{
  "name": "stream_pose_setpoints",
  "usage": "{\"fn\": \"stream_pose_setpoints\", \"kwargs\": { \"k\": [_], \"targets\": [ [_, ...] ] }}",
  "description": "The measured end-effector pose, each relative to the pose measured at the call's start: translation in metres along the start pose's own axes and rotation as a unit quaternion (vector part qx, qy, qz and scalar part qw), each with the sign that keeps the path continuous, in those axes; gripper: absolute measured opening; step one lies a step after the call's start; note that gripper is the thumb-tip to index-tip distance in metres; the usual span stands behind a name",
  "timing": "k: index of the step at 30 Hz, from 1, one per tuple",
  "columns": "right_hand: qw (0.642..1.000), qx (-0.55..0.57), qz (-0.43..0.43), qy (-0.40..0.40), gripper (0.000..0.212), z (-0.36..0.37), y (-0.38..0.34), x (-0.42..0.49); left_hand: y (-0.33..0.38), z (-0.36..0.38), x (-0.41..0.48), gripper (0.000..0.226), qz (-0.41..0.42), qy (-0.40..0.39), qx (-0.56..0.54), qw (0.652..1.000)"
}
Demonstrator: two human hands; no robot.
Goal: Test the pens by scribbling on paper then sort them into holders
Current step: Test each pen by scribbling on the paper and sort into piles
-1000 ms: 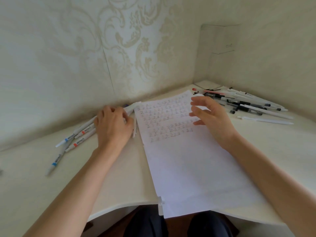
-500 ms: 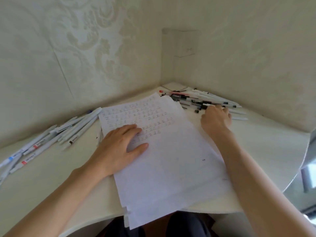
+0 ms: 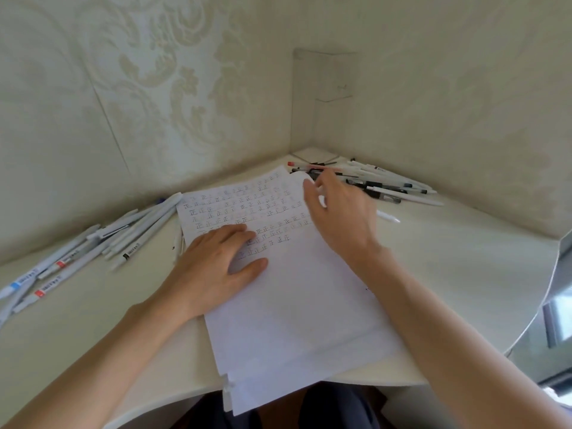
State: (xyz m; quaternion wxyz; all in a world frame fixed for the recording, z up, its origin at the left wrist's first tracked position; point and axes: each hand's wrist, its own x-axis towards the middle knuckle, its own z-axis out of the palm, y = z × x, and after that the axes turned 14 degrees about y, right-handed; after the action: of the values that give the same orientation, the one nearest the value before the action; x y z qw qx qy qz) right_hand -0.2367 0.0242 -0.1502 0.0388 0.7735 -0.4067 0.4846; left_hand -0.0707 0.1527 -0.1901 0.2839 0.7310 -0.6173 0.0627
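A sheet of paper (image 3: 297,292) with rows of handwritten marks lies on the white desk (image 3: 448,274), topmost of a small stack. My left hand (image 3: 216,267) rests flat on the sheet, fingers straight, covering part of the marks. My right hand (image 3: 340,212) hovers over the sheet's right edge and grips a white pen (image 3: 388,217), whose end sticks out to the right of the hand. Several pens with black, white and red parts (image 3: 390,187) are piled in the corner just beyond it. Several white pens with blue and red labels (image 3: 102,246) lie left of the paper.
Patterned walls close in the desk on the left and the back, meeting in the corner. A clear plastic panel (image 3: 325,78) is fixed to the corner wall. The desk's curved edge (image 3: 551,292) runs down the right side. No pen holder shows.
My left hand moved from the left pens onto the paper. My right hand reached the right pile, then drew back left towards the paper with the white pen. The camera turned right.
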Motion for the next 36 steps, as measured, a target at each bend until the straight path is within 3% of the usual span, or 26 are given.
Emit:
{"fn": "stream_pose_setpoints", "kwargs": {
  "k": [5, 10, 12, 14, 17, 21, 24, 29, 33, 36],
  "targets": [
    [0.992, 0.053, -0.105, 0.047, 0.031, 0.014, -0.013, -0.014, 0.002, -0.001, 0.001, 0.09, -0.003, -0.008, 0.005, 1.0],
    [0.976, 0.159, -0.137, 0.057, 0.036, 0.011, -0.013, -0.01, 0.002, -0.002, 0.001, 0.089, 0.003, -0.014, 0.014, 1.0],
    [0.966, 0.195, -0.139, 0.098, 0.026, 0.006, -0.012, -0.006, 0.002, -0.002, 0.001, 0.089, 0.004, -0.016, 0.012, 1.0],
    [0.952, 0.247, -0.101, 0.147, 0.028, -0.003, -0.014, -0.005, 0.002, -0.001, 0.001, 0.088, 0.003, -0.016, 0.007, 1.0],
    [0.917, 0.368, 0.013, 0.15, 0.034, -0.017, -0.016, -0.003, 0.001, -0.001, 0.0, 0.087, 0.003, -0.019, 0.004, 1.0],
    [0.928, 0.331, 0.145, 0.096, 0.029, -0.019, -0.016, 0.0, 0.003, -0.004, 0.003, 0.084, 0.004, -0.017, 0.001, 1.0],
    [0.937, 0.291, 0.185, 0.066, 0.038, -0.018, -0.011, 0.003, 0.006, -0.008, 0.009, 0.078, -0.006, -0.01, -0.006, 1.0],
    [0.857, 0.386, 0.341, 0.022, 0.056, -0.019, -0.002, 0.016, 0.015, -0.004, 0.026, 0.057, -0.029, -0.02, 0.004, 0.999],
    [0.856, 0.383, 0.342, -0.057, 0.026, -0.009, 0.001, 0.014, 0.017, 0.007, 0.029, 0.086, -0.016, -0.018, 0.013, 1.0],
    [0.856, 0.374, 0.338, -0.114, 0.019, -0.001, 0.006, 0.011, 0.016, 0.008, 0.028, 0.091, -0.014, -0.016, 0.022, 1.0]
  ]
}}
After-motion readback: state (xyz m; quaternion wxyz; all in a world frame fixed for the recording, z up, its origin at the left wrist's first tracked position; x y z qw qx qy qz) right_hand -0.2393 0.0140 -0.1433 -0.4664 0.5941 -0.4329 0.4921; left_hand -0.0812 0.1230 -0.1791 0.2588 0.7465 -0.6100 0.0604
